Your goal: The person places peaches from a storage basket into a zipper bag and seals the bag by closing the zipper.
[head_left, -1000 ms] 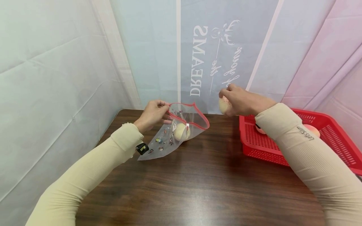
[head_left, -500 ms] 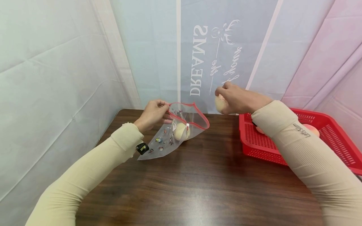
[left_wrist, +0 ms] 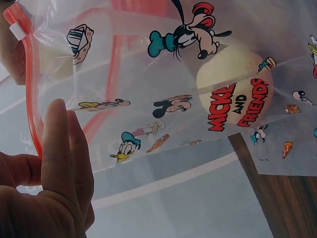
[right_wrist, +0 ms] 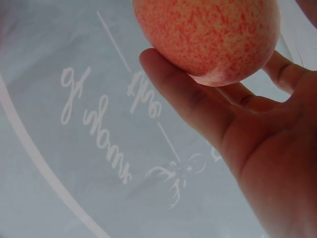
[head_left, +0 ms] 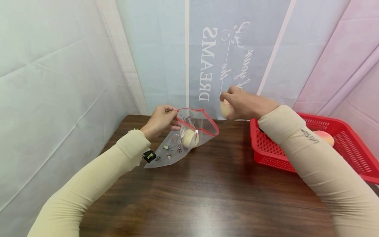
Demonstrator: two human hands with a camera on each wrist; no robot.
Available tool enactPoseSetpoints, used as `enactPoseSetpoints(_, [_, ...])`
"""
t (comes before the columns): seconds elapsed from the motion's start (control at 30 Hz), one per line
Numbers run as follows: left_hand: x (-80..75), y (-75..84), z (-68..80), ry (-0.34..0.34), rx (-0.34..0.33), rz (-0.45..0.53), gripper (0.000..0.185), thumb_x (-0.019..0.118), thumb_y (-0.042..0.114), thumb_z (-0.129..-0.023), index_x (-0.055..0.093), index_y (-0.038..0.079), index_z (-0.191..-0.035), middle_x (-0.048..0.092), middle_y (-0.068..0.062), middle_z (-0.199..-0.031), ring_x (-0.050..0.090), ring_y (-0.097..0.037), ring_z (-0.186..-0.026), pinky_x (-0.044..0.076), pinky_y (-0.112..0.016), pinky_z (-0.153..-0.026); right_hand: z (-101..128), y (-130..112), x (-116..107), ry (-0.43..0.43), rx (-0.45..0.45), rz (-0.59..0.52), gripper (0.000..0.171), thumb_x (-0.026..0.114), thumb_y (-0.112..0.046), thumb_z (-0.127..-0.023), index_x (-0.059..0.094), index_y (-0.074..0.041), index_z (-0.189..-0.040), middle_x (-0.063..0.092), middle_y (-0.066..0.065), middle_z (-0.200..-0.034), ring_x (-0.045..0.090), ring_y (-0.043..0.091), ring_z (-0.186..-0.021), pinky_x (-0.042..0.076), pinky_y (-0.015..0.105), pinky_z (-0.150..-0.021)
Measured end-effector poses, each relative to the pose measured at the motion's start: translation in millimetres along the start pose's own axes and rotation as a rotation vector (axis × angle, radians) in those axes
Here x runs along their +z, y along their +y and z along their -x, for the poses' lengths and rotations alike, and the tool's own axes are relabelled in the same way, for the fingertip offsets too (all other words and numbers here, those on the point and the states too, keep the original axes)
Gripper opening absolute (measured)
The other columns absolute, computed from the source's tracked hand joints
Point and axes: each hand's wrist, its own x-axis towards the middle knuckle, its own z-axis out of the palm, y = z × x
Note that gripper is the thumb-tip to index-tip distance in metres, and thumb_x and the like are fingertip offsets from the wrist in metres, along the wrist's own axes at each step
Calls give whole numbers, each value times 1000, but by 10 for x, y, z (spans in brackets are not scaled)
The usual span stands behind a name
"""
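Note:
My left hand (head_left: 161,121) pinches the red zip edge of a clear cartoon-printed zip bag (left_wrist: 163,124), whose mouth gapes toward the right. Inside the bag sits a pale round peach (head_left: 189,138), seen through the plastic in the left wrist view too. To the right of the bag's mouth, my right hand (head_left: 244,103) holds another peach (right_wrist: 213,34) in the air, apart from the bag. That peach is red-speckled in the right wrist view. A white slider (head_left: 196,131) shows on the bag's red zip.
A red perforated basket (head_left: 275,159) stands on the right of the brown wooden table (head_left: 207,194), with a pink peach (head_left: 325,137) in it. My right forearm hides part of the basket. Printed cloth (head_left: 160,59) hangs behind the table, and white cloth (head_left: 59,98) at the left.
My right hand has moved left with its peach, from near the basket closer to the bag's mouth. The left hand and the bag have stayed nearly still.

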Motion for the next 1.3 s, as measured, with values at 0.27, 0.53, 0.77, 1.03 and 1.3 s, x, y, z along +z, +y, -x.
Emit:
enactPoseSetpoints(0.27, [9,8,-2,7,-6,4,27,44,-1,-99,51,-11,-124,60,-17,-93,66,-16,-65,65,-31,-70,-58,-40,15,12,-38,-15,51,77,-8,-73,56,2,-118,51,25,-111,55,39,-96,53,49,-83])
enactPoseSetpoints(0.53, [16,12,-4,3,-7,1,27,44,-1,-100,51,-11,-124,61,-17,-92,67,-16,-64,65,-31,-70,-100,-87,26,0,-24,-15,51,78,-10,-74,56,-1,-119,51,22,-112,55,36,-95,54,46,-81])
enactPoseSetpoints(0.77, [31,6,-12,8,-2,-12,25,43,0,-100,52,-10,-121,61,-16,-91,67,-16,-65,65,-32,-69,-139,-134,28,7,-40,-7,47,75,-10,-75,57,-1,-118,52,23,-110,55,37,-95,53,47,-81])
enactPoseSetpoints(1.03, [25,2,-12,17,-8,-26,25,44,2,-101,53,-8,-121,60,-16,-92,67,-16,-66,65,-33,-70,-193,-171,59,-1,-58,-21,46,71,-9,-76,57,0,-119,51,25,-115,55,42,-103,54,50,-86])
enactPoseSetpoints(1.3, [19,3,2,16,-2,-16,25,43,1,-100,53,-9,-121,62,-15,-89,67,-15,-64,65,-31,-68,-251,-256,78,-29,-87,-20,42,67,-9,-79,55,-1,-118,51,24,-115,54,40,-100,54,49,-84])
